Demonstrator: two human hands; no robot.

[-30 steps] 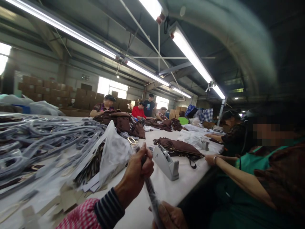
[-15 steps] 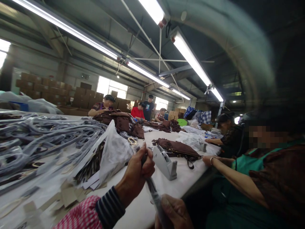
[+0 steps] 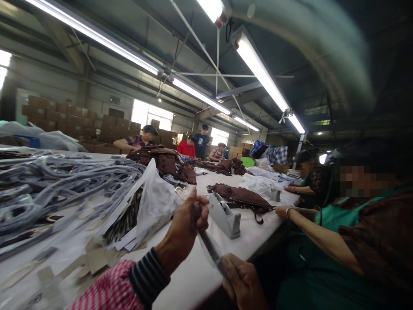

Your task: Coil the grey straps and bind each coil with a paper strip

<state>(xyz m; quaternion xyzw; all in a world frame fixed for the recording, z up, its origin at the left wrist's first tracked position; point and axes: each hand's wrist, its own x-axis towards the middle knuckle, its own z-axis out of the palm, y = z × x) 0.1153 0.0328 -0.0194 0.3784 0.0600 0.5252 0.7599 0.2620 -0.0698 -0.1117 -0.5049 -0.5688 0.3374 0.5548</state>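
My left hand [image 3: 186, 226] grips the upper end of a thin dark strap in clear plastic wrap [image 3: 208, 245], held above the white table's near edge [image 3: 193, 280]. My right hand [image 3: 244, 282], low in the view, pinches the lower end of the same strap. The strap runs slantwise between both hands. My left sleeve is pink check with a dark striped cuff. A grey tape dispenser [image 3: 224, 219] stands just beyond my left hand.
A heap of grey wrapped straps [image 3: 61, 181] covers the table's left side, with a white plastic bag [image 3: 156, 202] and cardboard scraps [image 3: 93, 260] beside it. Brown bags [image 3: 240, 196] lie further along. A co-worker in green [image 3: 325, 241] sits close at right; other people work at the far end.
My right hand has risen into view and moved right along the strap. My left hand has shifted slightly down and left. The view has tilted a little.
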